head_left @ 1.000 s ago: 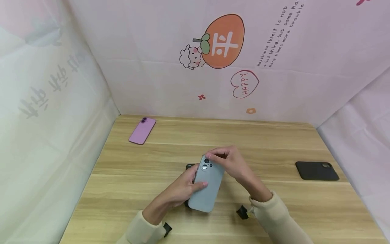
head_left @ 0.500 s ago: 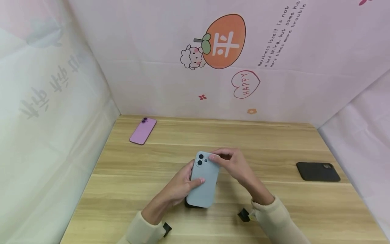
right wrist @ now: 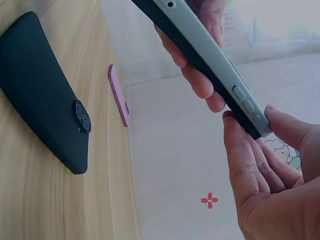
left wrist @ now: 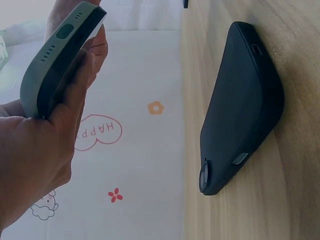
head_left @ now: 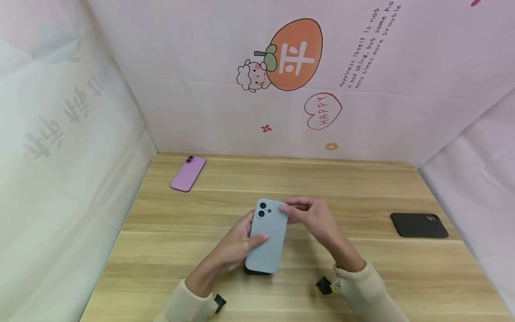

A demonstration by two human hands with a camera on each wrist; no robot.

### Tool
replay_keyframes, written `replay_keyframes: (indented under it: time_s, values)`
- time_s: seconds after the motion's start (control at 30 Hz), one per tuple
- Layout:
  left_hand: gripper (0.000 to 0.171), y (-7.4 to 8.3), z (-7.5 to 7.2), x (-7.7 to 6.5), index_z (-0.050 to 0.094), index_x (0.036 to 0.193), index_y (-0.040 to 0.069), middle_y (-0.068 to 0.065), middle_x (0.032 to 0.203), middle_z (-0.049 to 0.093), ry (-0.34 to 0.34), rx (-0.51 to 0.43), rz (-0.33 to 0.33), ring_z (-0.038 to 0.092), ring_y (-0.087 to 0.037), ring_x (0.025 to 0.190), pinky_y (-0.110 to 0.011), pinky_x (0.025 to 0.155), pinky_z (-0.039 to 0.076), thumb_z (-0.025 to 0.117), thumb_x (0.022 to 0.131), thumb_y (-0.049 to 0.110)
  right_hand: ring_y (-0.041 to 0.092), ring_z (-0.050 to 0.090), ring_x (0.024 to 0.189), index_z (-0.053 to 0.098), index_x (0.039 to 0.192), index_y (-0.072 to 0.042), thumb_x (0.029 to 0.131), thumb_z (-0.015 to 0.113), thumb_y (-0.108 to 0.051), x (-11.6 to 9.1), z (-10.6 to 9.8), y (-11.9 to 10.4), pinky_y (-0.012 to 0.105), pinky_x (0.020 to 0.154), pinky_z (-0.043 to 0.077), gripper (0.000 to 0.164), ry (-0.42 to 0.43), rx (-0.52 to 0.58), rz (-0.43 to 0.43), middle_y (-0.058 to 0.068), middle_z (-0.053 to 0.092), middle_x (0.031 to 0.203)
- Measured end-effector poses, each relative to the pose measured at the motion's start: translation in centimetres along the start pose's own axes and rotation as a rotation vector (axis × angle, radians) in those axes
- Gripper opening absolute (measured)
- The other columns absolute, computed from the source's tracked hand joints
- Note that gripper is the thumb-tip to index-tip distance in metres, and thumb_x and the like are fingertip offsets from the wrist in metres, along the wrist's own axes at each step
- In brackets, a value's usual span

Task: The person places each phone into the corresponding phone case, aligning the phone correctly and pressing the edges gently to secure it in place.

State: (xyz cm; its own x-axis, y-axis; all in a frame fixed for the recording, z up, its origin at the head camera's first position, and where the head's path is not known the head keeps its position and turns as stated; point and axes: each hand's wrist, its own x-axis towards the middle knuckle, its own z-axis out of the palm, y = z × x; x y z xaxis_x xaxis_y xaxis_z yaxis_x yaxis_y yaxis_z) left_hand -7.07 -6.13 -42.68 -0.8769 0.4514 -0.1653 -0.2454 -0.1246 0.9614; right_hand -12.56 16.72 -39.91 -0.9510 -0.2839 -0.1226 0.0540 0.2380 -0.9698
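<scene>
Fingers of the left hand [head_left: 239, 240] grip the pale grey-blue phone [head_left: 266, 252] along its left side, thumb across its back; those of the right hand [head_left: 316, 218] pinch its top corner. It is held at the lower middle of the frame. A second ago, the right thumb lay beside the lenses and the phone leaned further right; now it stands straighter and the pinch is at the opposite corner. I judge that the top edge is being worked from one corner to the other.

Behind everything hangs a creased whitish cloth [head_left: 201, 103] with cartoon prints, meeting a flat desk [head_left: 346, 181] of light, streaky wood grain. Cream sleeves [head_left: 360, 286], soft and thick-cuffed, enter from the bottom of the frame. Smooth and matt, the pale phone has rounded corners; a dark layer runs beneath its side, though whether that is a phone inside a case cannot be told. Below it on the desk lies a black phone [left wrist: 240, 102], also matt and round-cornered. A black slab [head_left: 418, 225] lies at the right of the frame, and a thin, glossier pink phone [head_left: 187, 173] at the left. Smallest are the round dark lenses [head_left: 261, 213] and pill-shaped side buttons [right wrist: 249, 106].
</scene>
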Motion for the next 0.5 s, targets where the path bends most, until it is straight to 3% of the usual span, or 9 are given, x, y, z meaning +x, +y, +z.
replay_keyframes:
  time_s: [0.3, 0.5]
  values:
    - [0.061, -0.14, -0.06, 0.00, 0.032, 0.161, 0.000, -0.026, 0.147, 0.056, -0.019, -0.012, 0.009, 0.062, -0.038, 0.128, -0.054, 0.107, 0.054, 0.055, 0.105, -0.005, 0.023, 0.077, 0.075, 0.072, 0.113, 0.012, 0.099, 0.076, -0.009, 0.06, 0.21, 0.34, 0.037, 0.076, 0.066, 0.025, -0.009, 0.045, -0.034, 0.017, 0.079, 0.094]
    - [0.051, -0.10, -0.52, 0.21, 0.036, 0.161, 0.005, -0.021, 0.143, 0.060, -0.050, -0.001, -0.007, 0.065, -0.035, 0.125, -0.051, 0.104, 0.056, 0.050, 0.111, 0.009, 0.023, 0.077, 0.074, 0.073, 0.112, 0.010, 0.099, 0.076, -0.009, -0.17, 0.25, 0.00, 0.036, 0.076, 0.065, 0.023, 0.013, 0.010, -0.034, 0.016, 0.079, 0.094]
